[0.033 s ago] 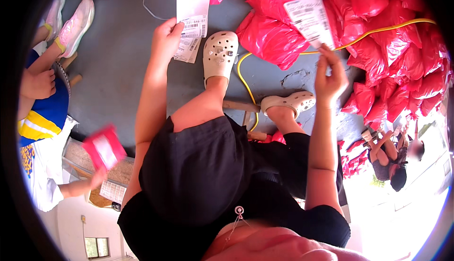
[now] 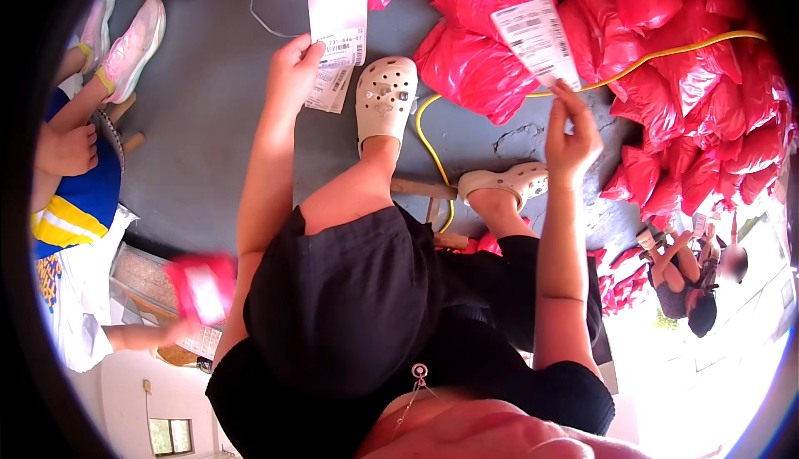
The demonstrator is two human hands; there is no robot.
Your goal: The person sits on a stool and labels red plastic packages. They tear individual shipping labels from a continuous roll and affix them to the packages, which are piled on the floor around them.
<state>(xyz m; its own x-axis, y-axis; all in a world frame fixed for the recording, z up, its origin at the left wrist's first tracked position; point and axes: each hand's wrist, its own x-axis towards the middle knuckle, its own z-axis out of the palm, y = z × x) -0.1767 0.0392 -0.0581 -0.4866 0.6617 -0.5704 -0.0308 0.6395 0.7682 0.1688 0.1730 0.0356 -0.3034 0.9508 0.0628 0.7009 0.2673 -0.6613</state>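
Note:
My left hand (image 2: 291, 76) pinches a small stack of white printed label sheets (image 2: 337, 9) at the top centre, above my leg. My right hand (image 2: 573, 136), higher than my right knee, holds a single printed label (image 2: 534, 41) between thumb and fingers, with red plastic packages (image 2: 470, 84) behind it. My left cream clog (image 2: 384, 101) rests on the grey floor (image 2: 216, 126) beside the left hand's sheets; the other clog (image 2: 499, 184) is below and left of my right hand.
Red packages pile up at the right (image 2: 674, 101). A yellow cord (image 2: 433, 151) crosses the floor near a wooden stool (image 2: 433, 193). At left, a co-worker's pink shoe (image 2: 133, 43) and hand (image 2: 162, 334) with a red packet (image 2: 200, 288) show; another person (image 2: 682, 284) sits at far right.
My right hand and its label have shifted slightly left and down. The co-worker's red packet has moved right and down. My left hand is nearly unmoved.

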